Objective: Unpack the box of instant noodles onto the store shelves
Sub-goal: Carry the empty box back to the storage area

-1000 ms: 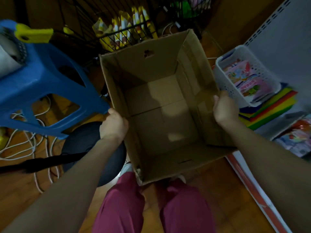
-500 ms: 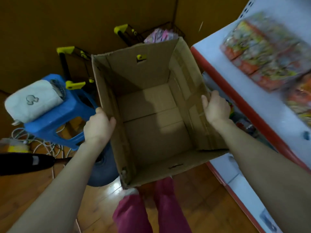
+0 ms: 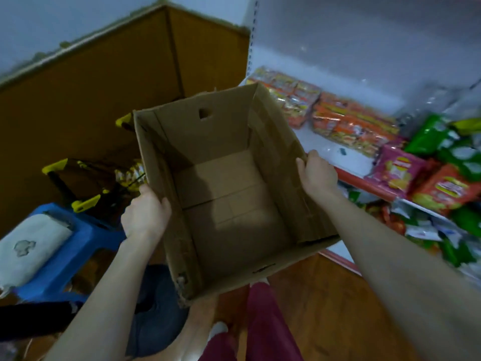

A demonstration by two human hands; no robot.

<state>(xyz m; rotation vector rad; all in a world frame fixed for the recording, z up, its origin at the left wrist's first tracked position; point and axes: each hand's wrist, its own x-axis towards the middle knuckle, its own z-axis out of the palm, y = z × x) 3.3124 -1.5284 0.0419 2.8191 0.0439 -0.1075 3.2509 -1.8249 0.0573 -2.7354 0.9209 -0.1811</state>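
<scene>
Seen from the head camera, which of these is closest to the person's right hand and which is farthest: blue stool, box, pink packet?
1. Box: the right hand grips its right wall.
2. Pink packet: on the shelf, just to that hand's right.
3. Blue stool: far left, beyond the left hand.

Hiding most fingers of left hand (image 3: 145,214) and right hand (image 3: 317,175) behind outer walls of box (image 3: 229,204). Blurring print on noodle packets (image 3: 351,126) beyond reading. Smearing lower-shelf bags (image 3: 429,230) into mush, running off right edge. Cropping blue stool (image 3: 86,238) and its pad (image 3: 31,251) at left edge.
</scene>
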